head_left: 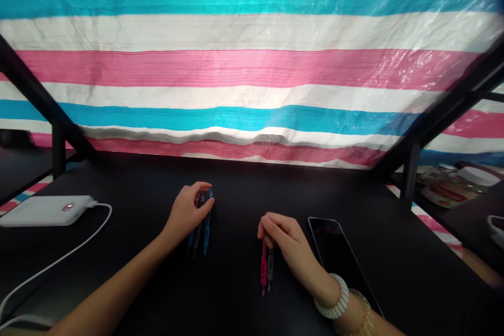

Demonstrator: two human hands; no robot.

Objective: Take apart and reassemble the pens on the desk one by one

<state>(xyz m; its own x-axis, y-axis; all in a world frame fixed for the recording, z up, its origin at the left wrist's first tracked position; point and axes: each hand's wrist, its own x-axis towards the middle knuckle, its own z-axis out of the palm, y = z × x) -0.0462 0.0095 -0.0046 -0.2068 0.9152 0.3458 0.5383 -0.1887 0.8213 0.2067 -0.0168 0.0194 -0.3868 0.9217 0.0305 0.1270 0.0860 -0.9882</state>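
Note:
On the left of the black tabletop, my left hand (191, 209) curls its thumb and fingers around the upper ends of several pens. Among them a light blue pen (207, 233) lies nearest the thumb, with a dark grey pen (197, 239) beside it and more partly hidden under the hand. To the right, my right hand (285, 239) pinches the upper ends of a pink pen (263, 272) and a grey pen (270, 268). These two lie side by side, tips toward me. Their top ends are hidden by the fingers.
A phone (342, 252) with a dark screen lies right beside my right forearm. At left sits a white power bank (47, 211) with a white cable (84, 244). Black frame bars (409, 131) and a striped sheet (252, 68) bound the black table (236, 283).

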